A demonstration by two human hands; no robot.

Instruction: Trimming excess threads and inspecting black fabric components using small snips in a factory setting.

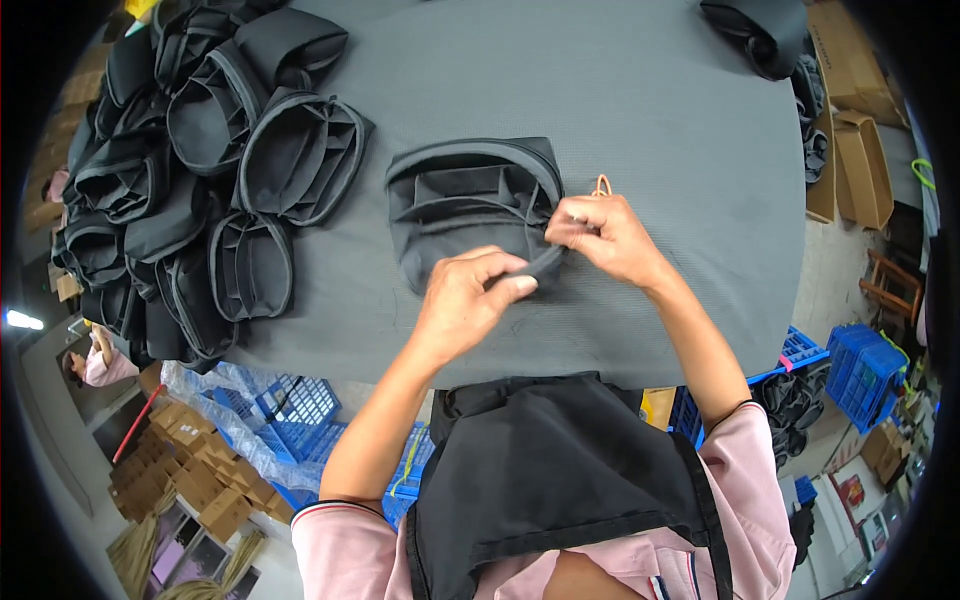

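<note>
Black pouch point(470, 205) lies mid-frame; left hand point(465, 300) and right hand point(600, 235) both pinch its strap point(545, 263); more pouches point(200, 150) upper left.

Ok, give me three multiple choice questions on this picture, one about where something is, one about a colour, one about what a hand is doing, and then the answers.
1. Where does the heap of dark fabric pouches lie?
A. at the table's left end
B. under the table
C. on the person's lap

2. What colour are the crates on the floor beside the table?
A. red
B. blue
C. white

3. What is the left hand doing?
A. resting flat and open
B. pinching a dark strap
C. holding scissors

Answers:
1. A: the pile of pouches covers the left end of the grey table.
2. B: the crates are plainly blue.
3. B: the left hand pinches the strap that leads to the right hand, beside the single pouch.
</note>
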